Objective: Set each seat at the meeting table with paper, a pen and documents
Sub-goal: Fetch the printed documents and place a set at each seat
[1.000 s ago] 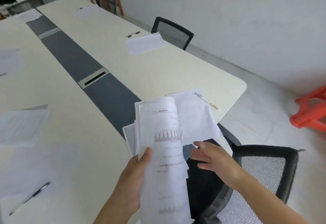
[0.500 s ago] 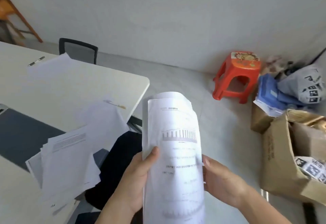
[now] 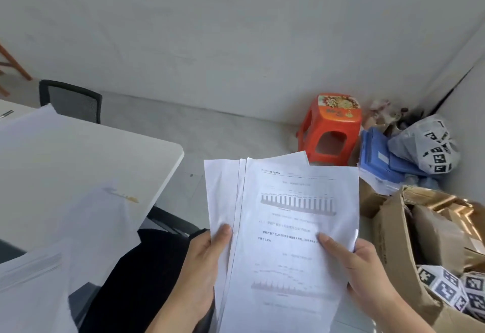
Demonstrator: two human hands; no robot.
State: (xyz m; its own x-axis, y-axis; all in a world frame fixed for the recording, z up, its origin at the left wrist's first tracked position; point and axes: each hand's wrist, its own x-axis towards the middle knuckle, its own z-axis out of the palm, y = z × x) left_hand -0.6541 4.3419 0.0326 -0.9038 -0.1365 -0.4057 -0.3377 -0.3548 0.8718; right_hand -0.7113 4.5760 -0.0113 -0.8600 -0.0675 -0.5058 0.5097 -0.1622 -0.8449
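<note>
Pale grey floor (image 3: 236, 133) meets a plain white wall (image 3: 236, 30), and the corner at the right is crowded with clutter: a red plastic stool (image 3: 330, 128), some blue folders (image 3: 380, 159), a white bag printed with black square markers (image 3: 430, 146), and an open cardboard box (image 3: 393, 240) holding more marker-printed pieces. At the left is the rounded end of the white tabletop (image 3: 78, 154), with a black mesh chair (image 3: 70, 100) pushed in at its far side. A loose sheet of paper (image 3: 99, 227) lies near the tabletop's corner with a gold-toned pen (image 3: 123, 196) at its top edge, both blurred. A thicker pile of papers (image 3: 31, 280) sits at the lower left, overhanging the edge.

Both hands hold a fanned sheaf of documents (image 3: 288, 214) up over the floor, off the tabletop; the front page shows bar charts and lines of print. The left hand (image 3: 202, 267) pinches the sheaf's left side, thumb flat on a rear sheet, fingers hidden behind. The right hand (image 3: 359, 267) grips the right edge, thumb pressed on the front page, fingers curled behind.
</note>
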